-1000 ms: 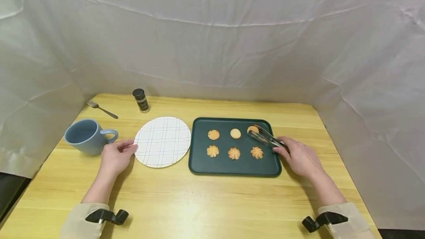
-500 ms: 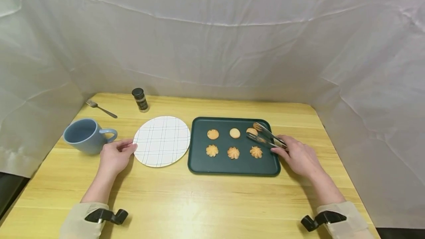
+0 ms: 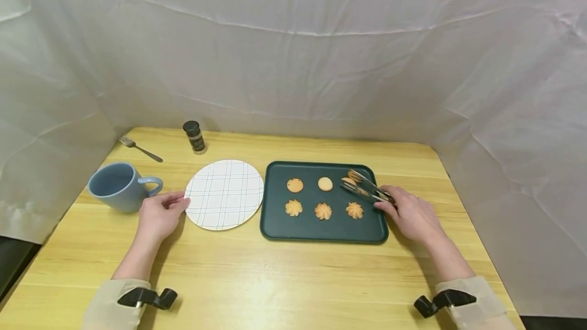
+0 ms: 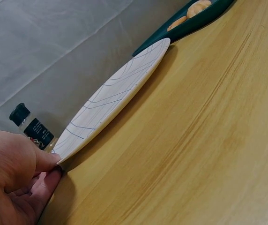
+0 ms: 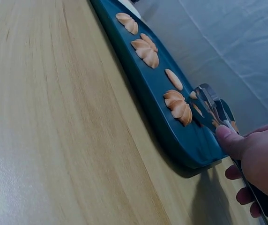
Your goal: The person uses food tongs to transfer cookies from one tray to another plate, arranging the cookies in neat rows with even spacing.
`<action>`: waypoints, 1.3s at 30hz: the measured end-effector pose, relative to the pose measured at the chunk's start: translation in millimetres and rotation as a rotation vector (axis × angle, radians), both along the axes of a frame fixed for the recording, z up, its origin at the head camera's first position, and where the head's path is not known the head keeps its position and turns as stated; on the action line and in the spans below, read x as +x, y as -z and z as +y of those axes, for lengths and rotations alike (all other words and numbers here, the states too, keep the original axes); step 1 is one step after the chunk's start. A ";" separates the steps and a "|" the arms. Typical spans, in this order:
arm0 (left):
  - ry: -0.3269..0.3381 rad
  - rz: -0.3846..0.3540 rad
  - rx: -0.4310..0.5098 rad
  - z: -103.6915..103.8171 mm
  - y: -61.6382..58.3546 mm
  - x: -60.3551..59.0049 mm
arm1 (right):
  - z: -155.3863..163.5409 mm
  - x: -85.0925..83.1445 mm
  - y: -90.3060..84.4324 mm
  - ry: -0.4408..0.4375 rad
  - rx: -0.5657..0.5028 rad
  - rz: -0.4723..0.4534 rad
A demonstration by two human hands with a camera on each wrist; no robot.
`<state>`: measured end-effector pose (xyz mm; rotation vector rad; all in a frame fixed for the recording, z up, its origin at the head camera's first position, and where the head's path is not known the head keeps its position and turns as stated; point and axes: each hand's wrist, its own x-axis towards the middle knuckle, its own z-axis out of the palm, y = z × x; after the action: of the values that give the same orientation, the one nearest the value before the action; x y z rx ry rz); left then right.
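My left hand pinches the left rim of a round white plate with a blue checked pattern; the left wrist view shows the thumb on top and fingers below. My right hand grips metal tongs, reaching over the right side of a dark green tray. The tongs' arms are spread, one on each side of a round cookie at the tray's back right, partly hidden by them. Two other round cookies and three flower-shaped cookies lie in rows on the tray.
A blue mug stands beside my left hand, its handle close to the wrist. Behind are a fork and a black-capped spice jar. Pale cloth hangs behind and beside the wooden table.
The tongs' arms, close together over the round cookie a second ago, have spread apart around it. My left hand and the plate stay where they were.
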<state>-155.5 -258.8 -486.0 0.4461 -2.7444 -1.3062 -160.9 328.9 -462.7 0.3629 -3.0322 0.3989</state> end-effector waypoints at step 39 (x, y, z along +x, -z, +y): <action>0.005 -0.001 0.004 -0.7 0.2 0.1 | -3.8 2.8 -20.9 -0.019 -0.031 0.021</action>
<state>-155.4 -259.5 -486.1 0.4400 -2.7464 -1.3129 -158.1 325.1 -441.9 0.3913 -3.0011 0.4400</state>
